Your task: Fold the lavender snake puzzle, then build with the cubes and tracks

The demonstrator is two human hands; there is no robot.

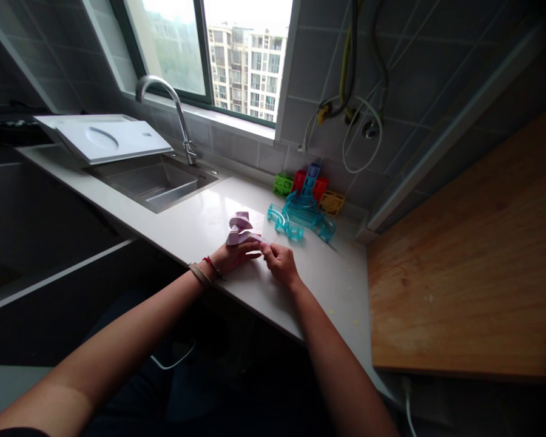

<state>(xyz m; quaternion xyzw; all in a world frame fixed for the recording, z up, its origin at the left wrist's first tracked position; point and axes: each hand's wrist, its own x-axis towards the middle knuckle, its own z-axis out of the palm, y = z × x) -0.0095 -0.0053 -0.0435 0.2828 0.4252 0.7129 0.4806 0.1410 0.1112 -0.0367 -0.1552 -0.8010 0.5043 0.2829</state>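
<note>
A folded pink paper piece (240, 229), like origami with several angular layers, is held above the counter. My left hand (235, 255), with bracelets at the wrist, supports it from beneath, its fingers around the paper's lower part and partly hidden. My right hand (278, 261) is closed, thumb and finger pinching the narrow end of the same paper. Just beyond the hands, translucent turquoise plastic track pieces (286, 224) lie on the white counter (200, 227).
Behind the track pieces, green (283, 184), red (320, 189) and yellow (332, 203) plastic blocks stand by the tiled wall. To the left is a sink (152, 176) with a faucet (182, 121) and a white panel (113, 141). A wooden board (464, 261) bounds the right side.
</note>
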